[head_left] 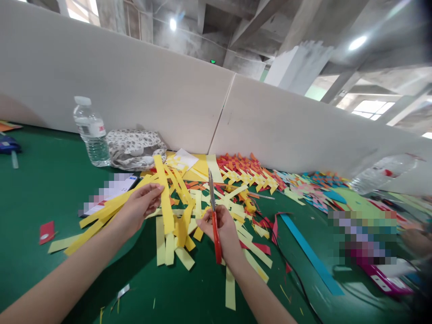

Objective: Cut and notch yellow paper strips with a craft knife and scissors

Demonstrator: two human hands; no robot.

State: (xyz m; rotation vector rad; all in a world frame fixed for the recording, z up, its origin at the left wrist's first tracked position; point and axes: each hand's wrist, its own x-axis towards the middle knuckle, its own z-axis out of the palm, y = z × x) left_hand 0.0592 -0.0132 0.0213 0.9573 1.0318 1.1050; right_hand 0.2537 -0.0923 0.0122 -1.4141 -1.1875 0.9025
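Observation:
My left hand (pixel 145 202) pinches a yellow paper strip (pixel 165 198) that stands nearly upright. More long yellow strips (pixel 101 216) lie under and beside my left wrist. In my right hand (pixel 226 231) is a pair of scissors (pixel 215 220) with red handles, its blades pointing up and away from me and looking closed. The scissors are apart from the strip, to its right. Below and between both hands, many pale yellow strips (pixel 169 249) lie in a loose heap. A folded yellow piece (pixel 184 225) hangs or rests by the strip's lower end; I cannot tell whether it is joined.
A water bottle (pixel 92 135) and a patterned cloth bag (pixel 137 148) stand against the white partition (pixel 151 90). Woven paper pieces (pixel 246 168) lie at the back. A black cable (pixel 290 270) and blue strip (pixel 310 252) lie right. Another person's hand (pixel 418 240) shows at the right edge.

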